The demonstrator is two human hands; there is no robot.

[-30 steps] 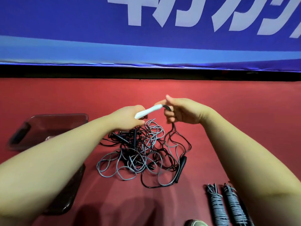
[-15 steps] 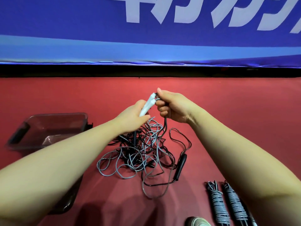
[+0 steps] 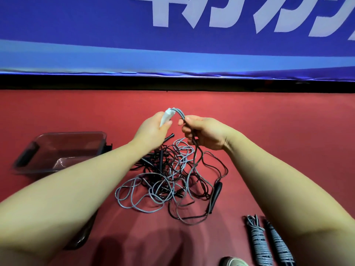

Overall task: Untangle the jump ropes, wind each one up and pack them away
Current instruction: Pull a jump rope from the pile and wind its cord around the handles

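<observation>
A tangle of grey and black jump ropes [image 3: 169, 181] lies on the red floor in front of me. My left hand [image 3: 153, 129] grips a white handle [image 3: 166, 116], held upright above the pile. Grey and dark cords arch from the handle's top into my right hand [image 3: 203, 132], which grips them just to the right; they hang down from it into the tangle. A black handle [image 3: 216, 195] lies at the pile's right edge. Two wound-up ropes [image 3: 269, 244] lie side by side at the lower right.
A dark translucent plastic bin [image 3: 57, 150] stands on the floor at the left, partly behind my left forearm. A blue banner [image 3: 172, 45] with white lettering runs along the back. A shoe tip [image 3: 233, 262] shows at the bottom edge.
The white handle has swung from nearly level to upright in my left hand. My right hand has slid off the handle's end onto the cords, lifting them from the pile.
</observation>
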